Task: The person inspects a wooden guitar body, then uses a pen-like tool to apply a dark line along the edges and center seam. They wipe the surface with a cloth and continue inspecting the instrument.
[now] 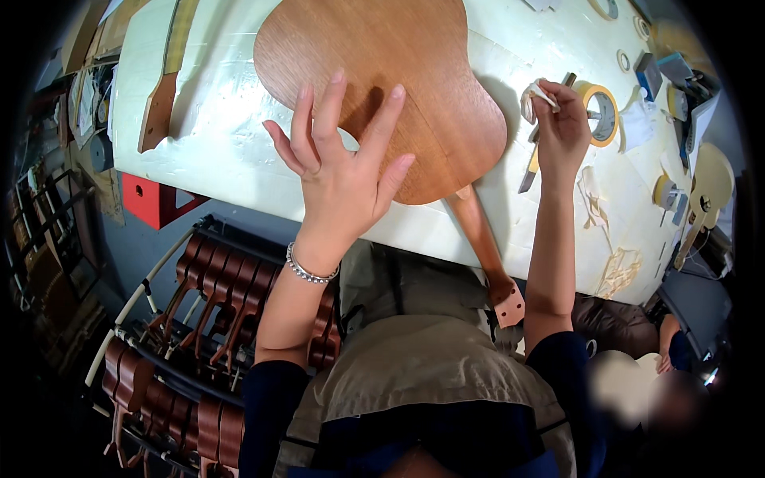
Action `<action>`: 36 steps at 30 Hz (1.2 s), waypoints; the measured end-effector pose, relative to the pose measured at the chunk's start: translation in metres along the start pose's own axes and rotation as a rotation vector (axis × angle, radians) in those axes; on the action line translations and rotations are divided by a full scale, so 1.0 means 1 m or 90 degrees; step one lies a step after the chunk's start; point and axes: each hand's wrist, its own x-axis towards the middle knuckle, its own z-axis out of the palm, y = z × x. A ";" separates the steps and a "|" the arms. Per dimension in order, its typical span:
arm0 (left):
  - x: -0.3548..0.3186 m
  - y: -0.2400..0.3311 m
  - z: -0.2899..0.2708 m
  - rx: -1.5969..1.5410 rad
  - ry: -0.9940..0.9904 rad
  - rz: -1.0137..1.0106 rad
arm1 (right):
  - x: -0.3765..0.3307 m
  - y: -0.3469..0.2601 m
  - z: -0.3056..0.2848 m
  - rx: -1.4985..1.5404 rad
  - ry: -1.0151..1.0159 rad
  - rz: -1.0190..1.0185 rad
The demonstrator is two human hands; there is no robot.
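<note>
A brown wooden ukulele (446,103) lies with its flat back up on the white table, its neck pointing toward me past the near edge. Over the left part of its body my left hand (339,147) is open, fingers spread, holding nothing. A dark shadow falls beside the fingertips; I cannot tell whether they touch the wood. To the right of the body, my right hand (562,127) pinches a crumpled whitish strip (528,102), tape or cloth. A flat-bladed tool with a yellowish part (531,170) lies partly hidden beside that hand.
A yellow tape roll (603,115) lies just right of my right hand. Crumpled tape scraps (620,272) are at the table's near right. Another wooden neck (158,111) lies far left. Below stands a rack of brown ukuleles (215,279). Another person's arm (668,338) shows at lower right.
</note>
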 end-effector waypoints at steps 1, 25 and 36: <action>0.001 -0.002 0.001 -0.012 0.009 -0.008 | -0.007 -0.003 0.001 0.048 0.013 0.021; -0.029 -0.015 0.020 -0.198 0.081 -0.187 | 0.002 -0.072 0.053 -0.160 -0.264 -0.271; -0.031 -0.012 0.021 -0.218 0.099 -0.189 | 0.024 -0.075 0.075 -0.160 -0.277 -0.299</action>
